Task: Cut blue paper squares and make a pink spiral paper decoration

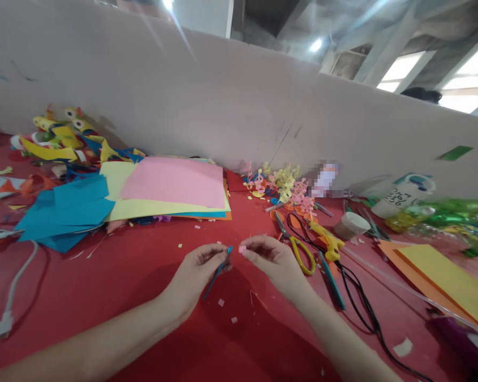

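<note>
My left hand (202, 268) is closed in a pinch on a thin blue strip (212, 284), which slants down toward me; its upper tip shows at the fingertips. Just to the right, my right hand (274, 261) pinches a small pink piece (242, 249), seemingly paper. A narrow gap separates the two pieces. Both hands are above the red table (163, 350). Yellow-handled scissors (302, 254) lie right of my right hand, beside a yellow glue gun (330, 241) and a teal stick-like tool (331, 281).
Pink and yellow sheets (175, 183) are stacked beyond my left hand, beside blue paper (69, 204). Curly paper pieces (287, 183) lie against the white wall (223, 101). A cup (351, 225), plastic bottles (454, 215) and a black cord (366, 307) occupy the right.
</note>
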A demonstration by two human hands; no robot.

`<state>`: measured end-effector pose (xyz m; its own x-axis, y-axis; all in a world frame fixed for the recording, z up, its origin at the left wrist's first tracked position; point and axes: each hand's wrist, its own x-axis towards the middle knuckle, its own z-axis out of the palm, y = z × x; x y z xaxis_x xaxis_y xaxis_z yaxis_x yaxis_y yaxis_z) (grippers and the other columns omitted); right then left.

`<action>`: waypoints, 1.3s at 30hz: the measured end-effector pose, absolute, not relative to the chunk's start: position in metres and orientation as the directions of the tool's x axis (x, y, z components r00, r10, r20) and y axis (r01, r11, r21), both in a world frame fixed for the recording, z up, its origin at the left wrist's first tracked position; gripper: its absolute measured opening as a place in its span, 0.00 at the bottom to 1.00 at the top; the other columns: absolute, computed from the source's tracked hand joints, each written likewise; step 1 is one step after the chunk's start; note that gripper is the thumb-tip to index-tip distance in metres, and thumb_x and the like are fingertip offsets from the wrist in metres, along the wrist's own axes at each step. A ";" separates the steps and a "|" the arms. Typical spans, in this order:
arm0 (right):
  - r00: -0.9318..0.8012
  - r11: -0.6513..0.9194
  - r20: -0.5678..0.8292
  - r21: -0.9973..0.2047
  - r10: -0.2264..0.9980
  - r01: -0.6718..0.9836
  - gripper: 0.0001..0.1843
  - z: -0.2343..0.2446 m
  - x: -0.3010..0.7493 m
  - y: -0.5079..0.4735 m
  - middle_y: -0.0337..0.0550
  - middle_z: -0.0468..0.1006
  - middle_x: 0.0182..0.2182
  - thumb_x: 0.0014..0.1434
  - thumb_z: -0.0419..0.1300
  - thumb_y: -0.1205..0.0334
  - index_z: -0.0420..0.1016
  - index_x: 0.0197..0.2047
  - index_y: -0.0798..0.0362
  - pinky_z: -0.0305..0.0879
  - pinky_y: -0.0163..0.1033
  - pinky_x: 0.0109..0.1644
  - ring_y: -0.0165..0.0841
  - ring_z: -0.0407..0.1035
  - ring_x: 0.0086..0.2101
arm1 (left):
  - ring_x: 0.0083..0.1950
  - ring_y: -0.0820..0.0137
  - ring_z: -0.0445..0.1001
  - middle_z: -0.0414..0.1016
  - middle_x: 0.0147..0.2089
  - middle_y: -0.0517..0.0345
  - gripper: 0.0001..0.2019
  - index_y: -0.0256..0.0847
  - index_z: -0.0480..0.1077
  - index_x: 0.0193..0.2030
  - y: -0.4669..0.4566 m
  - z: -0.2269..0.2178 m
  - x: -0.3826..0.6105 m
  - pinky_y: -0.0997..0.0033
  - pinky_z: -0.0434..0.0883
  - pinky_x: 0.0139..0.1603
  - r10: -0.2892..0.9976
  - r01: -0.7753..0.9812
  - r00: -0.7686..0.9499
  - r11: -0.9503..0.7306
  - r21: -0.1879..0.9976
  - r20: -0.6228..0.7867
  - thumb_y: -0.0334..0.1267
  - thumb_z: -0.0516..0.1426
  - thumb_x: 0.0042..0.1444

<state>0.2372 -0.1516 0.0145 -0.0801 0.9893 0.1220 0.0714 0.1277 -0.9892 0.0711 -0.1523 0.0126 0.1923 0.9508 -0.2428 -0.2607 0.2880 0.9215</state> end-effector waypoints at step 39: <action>-0.079 0.200 0.204 -0.978 0.976 -0.056 0.08 0.017 0.229 -0.159 0.37 0.74 0.27 0.48 0.66 0.63 0.72 0.32 0.51 0.67 0.34 0.38 0.27 0.68 0.30 | 0.35 0.70 0.73 0.77 0.30 0.60 0.08 0.42 0.77 0.32 -0.165 0.016 0.071 0.70 0.69 0.39 0.939 -0.259 0.237 0.308 0.916 -0.249 0.40 0.64 0.44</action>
<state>0.2286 -0.1587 0.0165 -0.0786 0.9757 0.2044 -0.0562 0.2003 -0.9781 0.0711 -0.1647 0.0162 0.2372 0.9391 -0.2487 -0.2588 0.3079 0.9156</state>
